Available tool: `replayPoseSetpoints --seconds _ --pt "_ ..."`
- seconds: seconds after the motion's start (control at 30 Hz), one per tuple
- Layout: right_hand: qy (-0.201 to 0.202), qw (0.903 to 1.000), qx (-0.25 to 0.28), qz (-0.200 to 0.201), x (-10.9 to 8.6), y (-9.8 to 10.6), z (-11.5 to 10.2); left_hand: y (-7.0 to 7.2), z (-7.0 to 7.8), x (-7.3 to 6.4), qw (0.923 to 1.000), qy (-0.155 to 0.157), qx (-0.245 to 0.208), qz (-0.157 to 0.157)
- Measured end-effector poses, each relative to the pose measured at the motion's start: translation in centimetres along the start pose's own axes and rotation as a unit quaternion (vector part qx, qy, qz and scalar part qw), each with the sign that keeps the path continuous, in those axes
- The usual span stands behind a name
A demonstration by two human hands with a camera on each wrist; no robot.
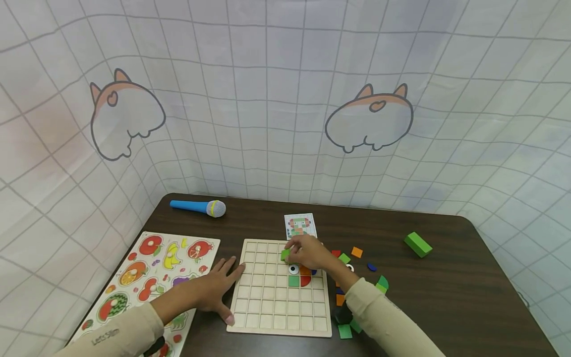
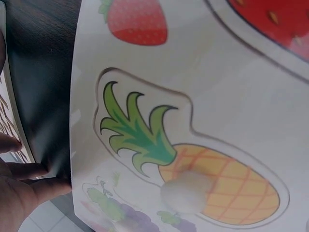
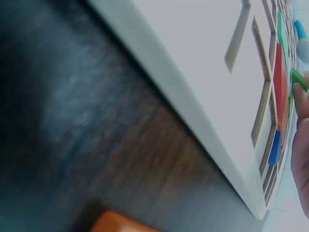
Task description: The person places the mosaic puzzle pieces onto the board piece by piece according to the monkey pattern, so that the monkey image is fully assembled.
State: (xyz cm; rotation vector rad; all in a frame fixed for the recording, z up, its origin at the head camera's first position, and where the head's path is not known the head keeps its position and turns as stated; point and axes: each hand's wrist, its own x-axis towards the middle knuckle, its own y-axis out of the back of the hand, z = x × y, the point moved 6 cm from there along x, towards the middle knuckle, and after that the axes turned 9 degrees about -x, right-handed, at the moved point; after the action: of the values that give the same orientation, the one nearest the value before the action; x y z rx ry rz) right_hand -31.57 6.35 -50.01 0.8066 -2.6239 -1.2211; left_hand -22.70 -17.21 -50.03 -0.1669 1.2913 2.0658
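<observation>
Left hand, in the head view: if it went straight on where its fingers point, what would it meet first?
Probably the board: the left hand is right at its left edge. Depth is unclear, so it may touch that edge or sit just above.

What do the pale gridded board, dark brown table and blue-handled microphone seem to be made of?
Pale gridded board: probably light wood, matte, from its beige face and browner cut edges.
Dark brown table: wood or wood-look laminate, with streaky grain and a slight sheen.
Blue-handled microphone: the smooth, evenly coloured handle looks like plastic; the grey head could be foam or mesh.
</observation>
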Motion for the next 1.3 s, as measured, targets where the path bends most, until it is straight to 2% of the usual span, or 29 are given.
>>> replayPoseSetpoints --seconds 0.23,0.4,0.67,0.93,1.07,1.3 --pt "0.011 0.9992 -0.039 0.002 0.5 -0.4 -0.4 0.0 0.1 0.1 0.9999 0.010 0.009 0.007" --pt "0.010 0.9976 -0.068 0.010 0.7 -0.4 -0.7 0.1 0.2 0.0 0.9999 0.005 0.013 0.006" --pt "0.018 0.9975 -0.067 0.008 0.2 0.2 -0.5 0.0 0.1 0.2 0.9999 0.009 0.013 0.008" --pt "0.031 0.9981 -0.038 0.036 -2.2 3.4 2.6 -0.2 -0.1 0.3 0.9998 0.008 0.013 0.007" --pt "-0.004 0.9968 -0.047 0.064 -4.0 5.3 4.8 -0.2 -0.1 0.3 0.9998 0.010 0.018 0.007" --pt "-0.058 0.9878 -0.104 0.100 -7.3 7.5 8.3 -0.1 -0.2 0.3 0.9997 0.010 0.020 0.007"
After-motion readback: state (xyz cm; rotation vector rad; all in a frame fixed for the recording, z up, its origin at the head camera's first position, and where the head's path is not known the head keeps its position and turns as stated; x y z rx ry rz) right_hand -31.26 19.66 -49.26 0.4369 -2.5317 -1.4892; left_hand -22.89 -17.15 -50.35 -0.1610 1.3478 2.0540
